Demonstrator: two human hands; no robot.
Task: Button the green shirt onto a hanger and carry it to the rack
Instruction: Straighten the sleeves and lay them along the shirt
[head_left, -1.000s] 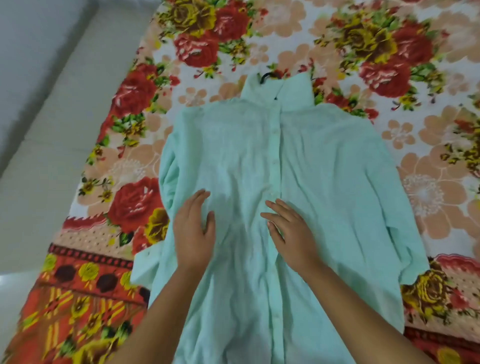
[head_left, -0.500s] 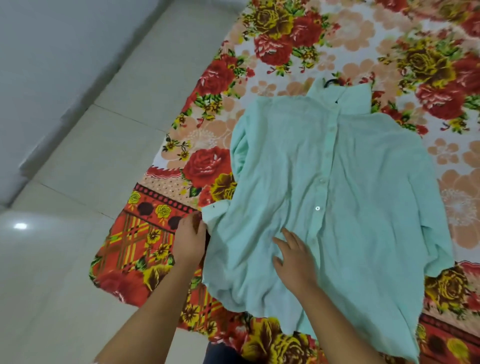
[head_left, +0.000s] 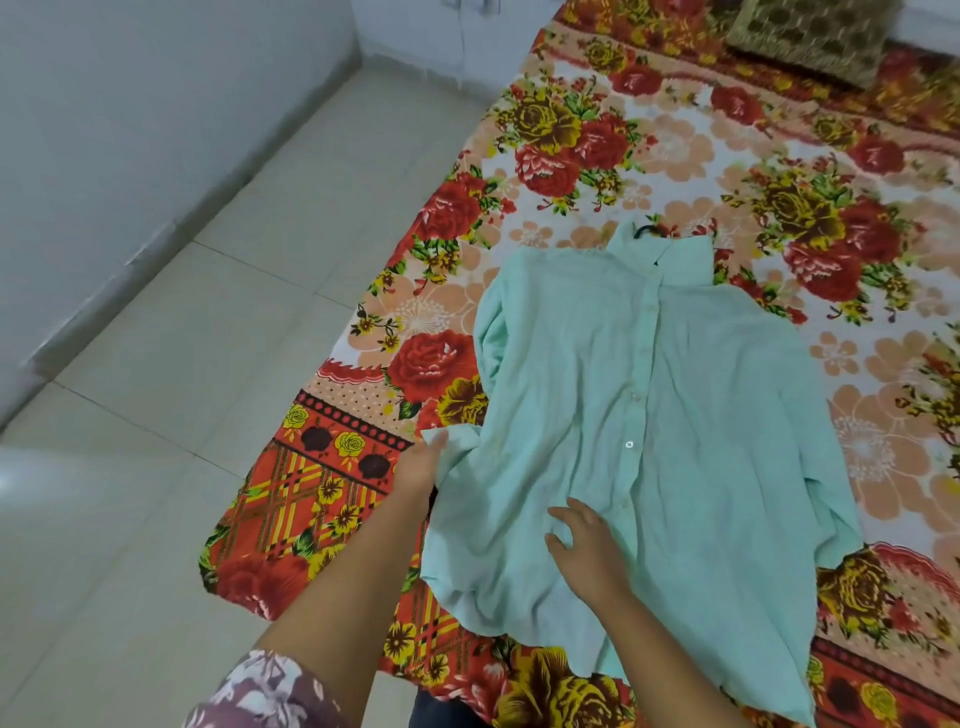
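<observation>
The mint green shirt (head_left: 691, 405) lies face up on the floral bedspread, its front buttoned, collar pointing away from me. The black hook of a hanger (head_left: 645, 229) pokes out above the collar; the rest of the hanger is hidden inside the shirt. My left hand (head_left: 422, 465) pinches the cuff of the shirt's left sleeve at the shirt's edge. My right hand (head_left: 584, 540) rests flat on the lower front of the shirt, fingers spread, just left of the button line.
The red and yellow floral bedspread (head_left: 597, 156) covers the bed. A patterned brown cushion (head_left: 810, 36) lies at the far end. Pale floor tiles (head_left: 182, 364) and a white wall (head_left: 104, 130) run along the left.
My view swung back and left, showing more floor and bed. My left hand went from flat on the shirt's front to its left edge and took the sleeve cuff. My right hand stayed on the lower front.
</observation>
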